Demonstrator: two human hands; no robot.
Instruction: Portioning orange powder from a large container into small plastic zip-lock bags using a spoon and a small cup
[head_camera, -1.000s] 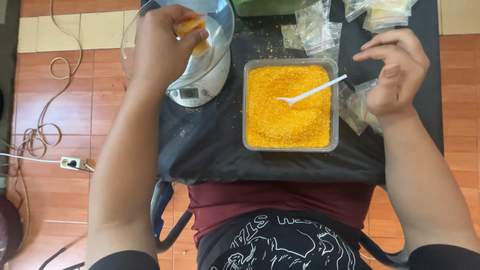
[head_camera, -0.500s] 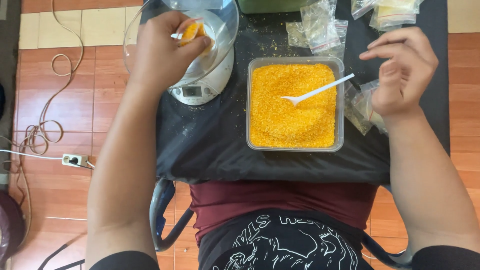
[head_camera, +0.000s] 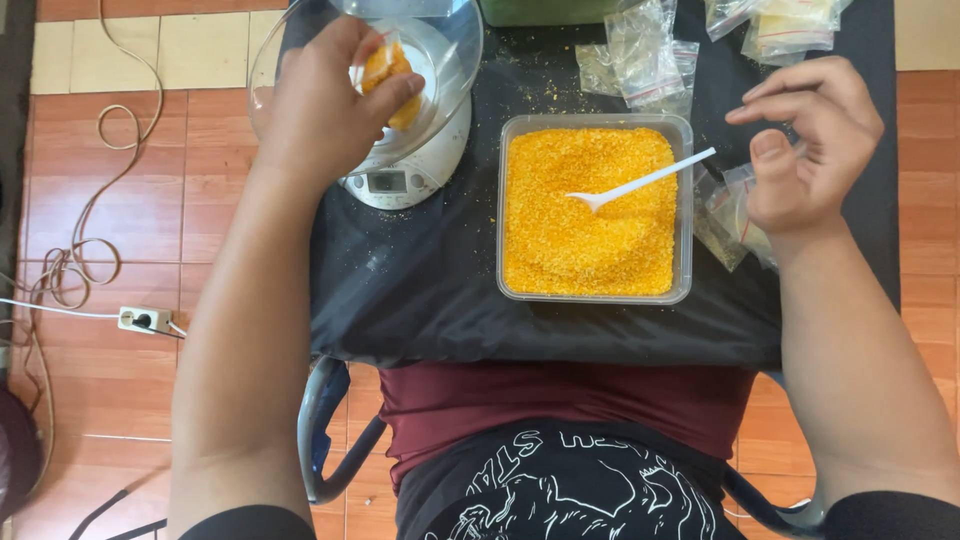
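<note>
Over the white round kitchen scale (head_camera: 405, 165) at ten o'clock, the left hand (head_camera: 325, 110) pinched one filled small clear bag of orange crumbs (head_camera: 388, 75); the right hand (head_camera: 805, 150) hung loosely curled, empty, above empty clear plastic bags (head_camera: 735, 205) not yet filled.

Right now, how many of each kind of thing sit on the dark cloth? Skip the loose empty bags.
Clear plastic tub of orange-yellow granules: 1
White plastic spoon: 1
Kitchen scale with clear bowl: 1
Small filled bag, pinched in the left hand: 1
Total: 4
</note>
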